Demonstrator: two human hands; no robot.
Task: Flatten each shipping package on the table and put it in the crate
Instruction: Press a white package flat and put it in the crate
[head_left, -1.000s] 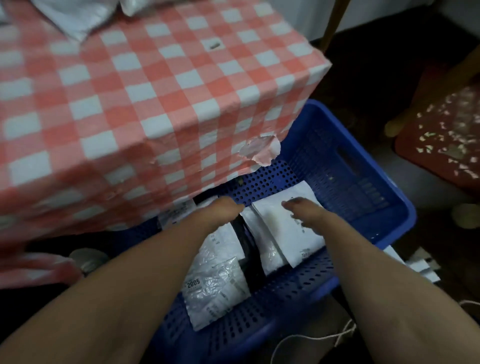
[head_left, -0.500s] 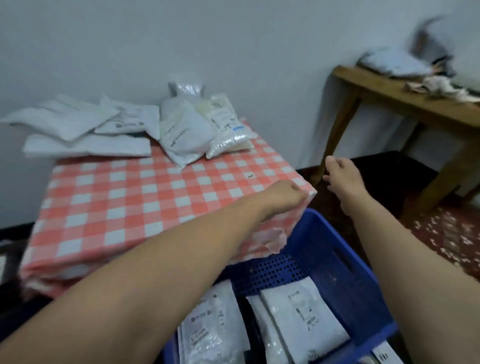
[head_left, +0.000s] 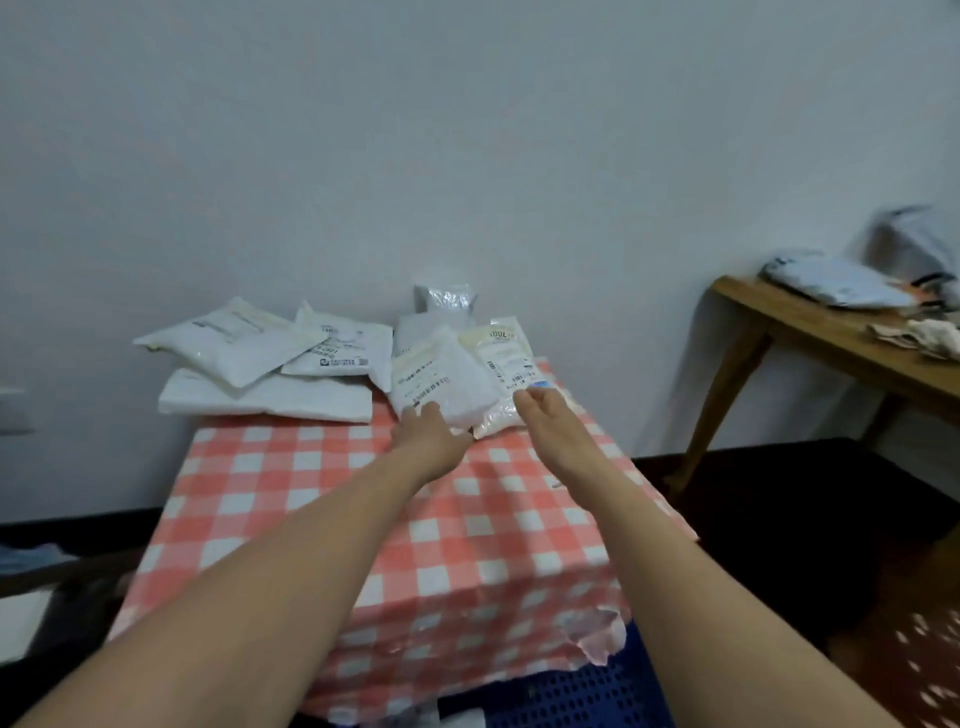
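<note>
Our left hand (head_left: 430, 435) lays straight fingers on a white padded shipping package (head_left: 441, 382) at the far side of the red-and-white checked tabletop (head_left: 291, 499). Our right hand (head_left: 546, 415) hovers beside it, fingers relaxed and holding nothing. A blue perforated plastic crate (head_left: 571, 696) sits below the near edge, and a wooden side table (head_left: 831, 343) stands to the right.

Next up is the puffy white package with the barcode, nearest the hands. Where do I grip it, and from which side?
I'd grip the puffy white package by its near bottom edge, coming from the front. It leans back on the pile, so that edge lies free on the table, the left hand right at it; other packages crowd its sides.
</note>
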